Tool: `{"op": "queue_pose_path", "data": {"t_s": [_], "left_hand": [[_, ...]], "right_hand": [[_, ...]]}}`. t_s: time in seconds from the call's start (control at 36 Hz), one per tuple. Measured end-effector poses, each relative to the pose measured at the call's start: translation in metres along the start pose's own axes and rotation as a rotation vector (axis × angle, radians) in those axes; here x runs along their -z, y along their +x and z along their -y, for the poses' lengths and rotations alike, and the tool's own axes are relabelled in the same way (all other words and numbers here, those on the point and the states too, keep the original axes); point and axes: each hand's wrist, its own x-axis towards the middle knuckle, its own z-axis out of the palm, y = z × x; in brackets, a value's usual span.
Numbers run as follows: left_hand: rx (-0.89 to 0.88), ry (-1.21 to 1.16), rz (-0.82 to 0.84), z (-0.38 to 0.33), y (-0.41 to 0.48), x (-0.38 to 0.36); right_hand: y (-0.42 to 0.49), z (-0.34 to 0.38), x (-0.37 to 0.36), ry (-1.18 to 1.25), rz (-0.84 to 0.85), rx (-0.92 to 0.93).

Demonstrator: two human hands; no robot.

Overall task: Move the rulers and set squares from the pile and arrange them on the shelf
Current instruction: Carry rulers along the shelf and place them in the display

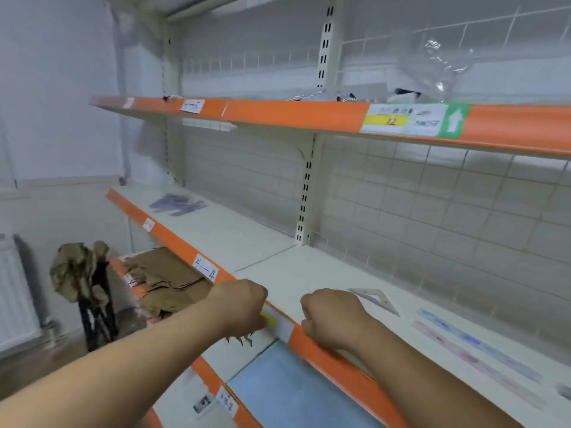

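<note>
- A handwritten tag (205,268), just left of my left hand (244,304), is unreadable.
- My left hand and right hand (330,319) are curled fists at the shelf (272,257) lip, with nothing visible inside.
- The set square (375,299) lies just beyond my right hand and the rulers (479,350) further right; a clumsy reach could skew them.
- The yellow tag (391,121) above reads "12".

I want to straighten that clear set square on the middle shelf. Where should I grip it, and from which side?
Probably its long edge, from the front, with the nearer right hand. The set square lies flat and thin on the shelf, so tip that edge up with a fingertip, then pinch across it.
</note>
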Motion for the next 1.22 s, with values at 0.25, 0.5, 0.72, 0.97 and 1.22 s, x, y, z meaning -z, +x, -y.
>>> {"op": "queue_pose_path", "data": {"t_s": [0.25,0.5,0.72,0.97,1.22], "left_hand": [[0.0,-0.042,-0.009,0.106,0.002,-0.006],[0.01,-0.055,-0.044,0.183,0.035,-0.027],[0.026,-0.07,-0.039,0.238,0.086,-0.027],[0.037,-0.06,-0.008,0.302,0.158,-0.028],[-0.006,-0.045,-0.03,0.369,0.205,-0.037]], "right_hand": [[0.085,0.077,0.008,-0.016,-0.014,0.0],[0.165,0.116,0.009,-0.008,-0.059,-0.029],[0.256,0.127,0.007,0.012,-0.045,-0.033],[0.356,0.132,0.003,0.042,-0.046,-0.056],[0.434,0.153,-0.001,0.038,-0.035,-0.085]]}}
